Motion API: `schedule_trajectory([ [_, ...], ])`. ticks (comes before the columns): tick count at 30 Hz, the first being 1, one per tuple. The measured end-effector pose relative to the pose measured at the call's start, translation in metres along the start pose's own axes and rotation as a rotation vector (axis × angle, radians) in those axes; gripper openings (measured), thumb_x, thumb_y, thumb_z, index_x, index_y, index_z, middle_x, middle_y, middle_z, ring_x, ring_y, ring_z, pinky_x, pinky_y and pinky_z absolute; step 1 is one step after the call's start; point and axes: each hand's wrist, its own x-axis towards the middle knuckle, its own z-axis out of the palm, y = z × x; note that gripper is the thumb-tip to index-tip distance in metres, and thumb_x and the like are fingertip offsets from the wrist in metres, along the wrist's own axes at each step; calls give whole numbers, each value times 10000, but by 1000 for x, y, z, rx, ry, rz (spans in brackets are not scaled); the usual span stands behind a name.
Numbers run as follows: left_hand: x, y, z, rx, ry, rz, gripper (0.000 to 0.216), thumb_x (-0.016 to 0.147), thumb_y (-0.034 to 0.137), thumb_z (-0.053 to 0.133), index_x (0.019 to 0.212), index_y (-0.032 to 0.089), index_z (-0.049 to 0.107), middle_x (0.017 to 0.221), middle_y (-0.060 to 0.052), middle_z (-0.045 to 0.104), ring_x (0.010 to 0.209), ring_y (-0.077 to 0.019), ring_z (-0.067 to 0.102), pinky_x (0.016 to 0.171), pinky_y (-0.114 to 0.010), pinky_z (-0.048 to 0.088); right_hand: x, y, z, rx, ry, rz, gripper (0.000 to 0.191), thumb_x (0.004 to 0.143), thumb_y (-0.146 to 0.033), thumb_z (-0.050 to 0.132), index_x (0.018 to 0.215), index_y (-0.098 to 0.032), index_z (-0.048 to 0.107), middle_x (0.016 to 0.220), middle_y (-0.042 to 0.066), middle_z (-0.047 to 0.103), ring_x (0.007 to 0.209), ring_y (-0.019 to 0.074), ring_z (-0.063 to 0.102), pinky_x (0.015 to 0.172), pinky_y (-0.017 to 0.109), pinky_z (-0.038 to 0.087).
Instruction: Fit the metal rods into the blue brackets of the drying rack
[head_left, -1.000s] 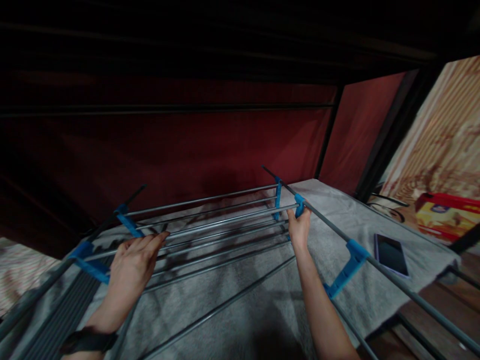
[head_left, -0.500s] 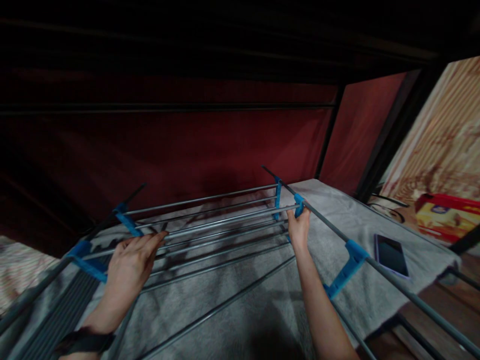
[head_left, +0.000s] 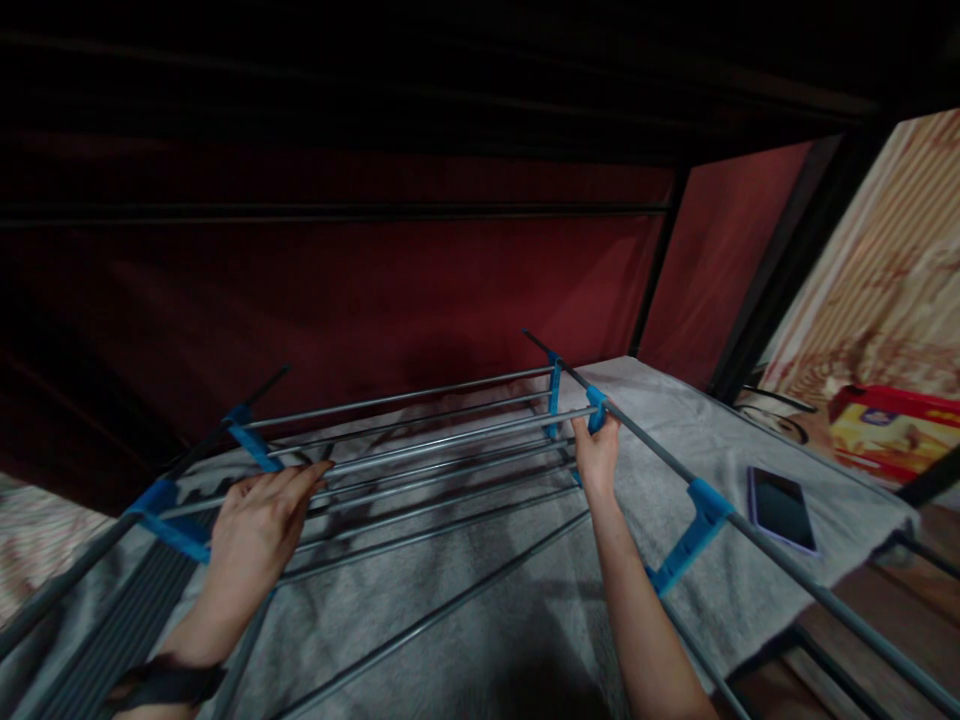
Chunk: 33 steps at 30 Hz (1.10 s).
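Note:
A rack of grey metal rods (head_left: pixel 450 437) joined by blue plastic brackets (head_left: pixel 709 520) stands across the grey cloth. My left hand (head_left: pixel 259 515) lies over a crossbar on the rack's left side, fingers bent over it, near the left blue bracket (head_left: pixel 172 525). On the other side, my right hand (head_left: pixel 597 455) is closed round a smaller blue bracket (head_left: pixel 597 398) where a crossbar meets the long side rod (head_left: pixel 652 447). Its fingertips are partly hidden behind that bracket. Below the crossbars, a loose-looking rod (head_left: pixel 450 605) runs slantwise over the cloth.
A bundle of grey rods (head_left: pixel 112 630) lies at the lower left. On the grey cloth (head_left: pixel 675 400) at right rests a phone (head_left: pixel 782 508). Beyond it are a red and yellow box (head_left: pixel 892 430) and cables. A dark frame with red panels (head_left: pixel 420 290) closes the back.
Both hands keep their places on the rack. The view has shifted very slightly; nothing else visibly differs.

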Motion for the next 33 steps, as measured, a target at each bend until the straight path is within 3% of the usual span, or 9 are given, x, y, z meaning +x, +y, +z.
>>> schedule_trajectory([
  [21,3,-5,-2,57,-62,46,447,982,157,325,1296,160,642,1090,-113,733,1029,-295,637,863,-398,425,1,4,-1,21,-7,11,623,862,-505,590,1386,-178,512,1314,156,608,1233,294,561,1120,477,394],
  [33,2,-8,-3,77,-67,62,431,1061,268,310,1351,157,609,1143,-113,737,1085,-280,657,908,-389,436,-3,-8,0,-36,-1,21,615,863,-514,578,1365,-164,514,1299,187,597,1191,319,576,1076,483,426],
])
